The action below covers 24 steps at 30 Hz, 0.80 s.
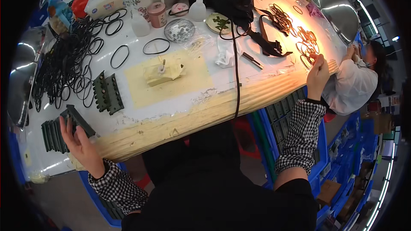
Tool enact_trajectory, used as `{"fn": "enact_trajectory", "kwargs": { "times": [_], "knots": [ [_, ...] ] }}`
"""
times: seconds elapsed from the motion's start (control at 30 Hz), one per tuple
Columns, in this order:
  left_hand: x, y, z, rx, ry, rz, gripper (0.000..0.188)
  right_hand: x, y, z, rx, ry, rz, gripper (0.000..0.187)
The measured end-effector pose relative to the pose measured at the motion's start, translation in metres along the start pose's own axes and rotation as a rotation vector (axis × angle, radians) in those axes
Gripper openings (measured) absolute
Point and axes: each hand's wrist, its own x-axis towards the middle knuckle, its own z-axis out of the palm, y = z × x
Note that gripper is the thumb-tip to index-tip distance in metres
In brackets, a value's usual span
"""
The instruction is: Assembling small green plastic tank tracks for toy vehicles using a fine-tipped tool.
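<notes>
My left hand (85, 149) is at the table's near left, fingers apart, beside a row of dark green ridged plastic parts (53, 136). One loose green part (80, 119) lies slanted just behind its fingertips; whether they touch it I cannot tell. My right hand (318, 77) is over the table's right edge, thumb and fingers pinched together. Its fingertips meet the near end of a pile of thin rubber rings (307, 45) under warm lamplight. What the pinch holds, if anything, is too small to make out. Two more toothed green parts (108, 93) lie side by side left of centre.
A tangled heap of black rings (64, 68) covers the far left. Mid-table sits a tape-wrapped block with a small upright peg (162, 70). A black cord (236, 77) hangs over the padded front edge (192, 119). Blue crates (265, 145) stand below; another person (353, 81) sits at right.
</notes>
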Motion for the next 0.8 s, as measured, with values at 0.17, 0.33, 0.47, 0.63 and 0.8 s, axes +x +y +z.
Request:
{"fn": "enact_trajectory", "kwargs": {
  "times": [0.17, 0.33, 0.47, 0.63, 0.8],
  "knots": [
    [-0.015, 0.037, 0.0, -0.746, -0.137, -0.068, 0.052, 0.078, 0.075, 0.023, -0.499, -0.143, -0.036, 0.028],
    [-0.018, 0.033, 0.013, -1.32, -0.496, -0.222, 0.06, 0.131, 0.091, 0.056, -0.713, -0.232, -0.065, 0.022],
    [-0.027, 0.039, 0.024, -1.418, -0.59, -0.388, 0.059, 0.141, 0.089, 0.066, -0.746, -0.317, -0.003, 0.019],
    [-0.036, 0.032, 0.024, -1.163, -0.5, -0.375, 0.057, 0.14, 0.081, 0.044, -0.54, -0.135, -0.135, 0.019],
    [-0.033, 0.03, 0.034, -1.063, -0.614, -0.346, 0.062, 0.114, 0.06, 0.017, -0.407, -0.15, -0.215, 0.018]
  ]
}}
